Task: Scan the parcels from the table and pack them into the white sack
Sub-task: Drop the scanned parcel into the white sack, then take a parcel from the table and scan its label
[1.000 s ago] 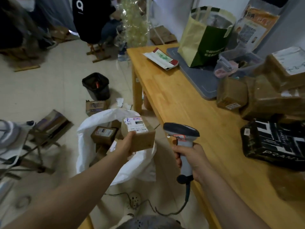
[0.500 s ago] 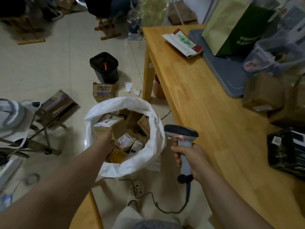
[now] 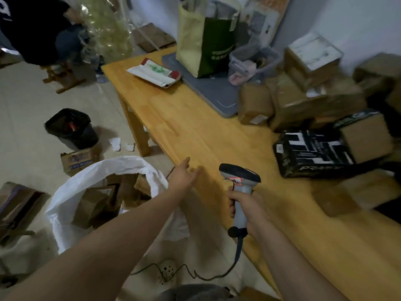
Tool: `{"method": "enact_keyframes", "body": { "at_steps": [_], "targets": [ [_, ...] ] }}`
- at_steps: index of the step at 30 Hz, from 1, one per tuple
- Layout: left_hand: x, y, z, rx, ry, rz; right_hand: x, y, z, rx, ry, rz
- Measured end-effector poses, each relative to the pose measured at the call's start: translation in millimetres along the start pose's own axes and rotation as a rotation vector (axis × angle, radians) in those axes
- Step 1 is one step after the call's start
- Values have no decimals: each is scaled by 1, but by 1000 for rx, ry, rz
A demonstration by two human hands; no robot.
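Left hand (image 3: 184,177), fingers extended and holding nothing, hovers over the near edge of the wooden surface (image 3: 195,131) at centre frame. Right hand (image 3: 245,205) grips the handle of a grey barcode scanner (image 3: 238,177), head uppermost, at lower centre. The white sack (image 3: 65,205) stands open on the floor at lower left, with brown parcels (image 3: 97,203) inside. Cardboard parcels (image 3: 303,101) and a black printed parcel (image 3: 312,153) lie on the surface at right, well apart from both hands.
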State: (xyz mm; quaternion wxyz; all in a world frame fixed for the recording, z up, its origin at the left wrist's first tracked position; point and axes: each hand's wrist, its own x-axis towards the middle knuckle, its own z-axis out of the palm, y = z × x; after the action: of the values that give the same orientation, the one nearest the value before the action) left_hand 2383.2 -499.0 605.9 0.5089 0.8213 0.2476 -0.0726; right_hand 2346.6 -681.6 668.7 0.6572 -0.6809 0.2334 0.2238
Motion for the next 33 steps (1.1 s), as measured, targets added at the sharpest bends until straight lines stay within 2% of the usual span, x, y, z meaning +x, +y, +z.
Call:
{"method": "enact_keyframes", "body": {
  "at_steps": [9,13,16,21,24,30,33],
  "targets": [
    [-49,143,154,302,-359,587,-38,1,-147,313,399,-132],
    [-77,192,224,430,-489,705,-51,10,-201,412,525,-153],
    [-98,213,270,593,-543,658,-59,21,-233,479,586,-136],
    [-107,221,304,658,-417,581,-65,39,-264,535,646,-91],
    [-95,214,289,559,-438,528,-68,45,-271,553,636,-65],
    [-69,181,217,252,-601,283,-66,46,-259,575,540,-25],
    [-64,160,184,179,-633,190,-66,44,-244,542,481,-14]
  ]
}}
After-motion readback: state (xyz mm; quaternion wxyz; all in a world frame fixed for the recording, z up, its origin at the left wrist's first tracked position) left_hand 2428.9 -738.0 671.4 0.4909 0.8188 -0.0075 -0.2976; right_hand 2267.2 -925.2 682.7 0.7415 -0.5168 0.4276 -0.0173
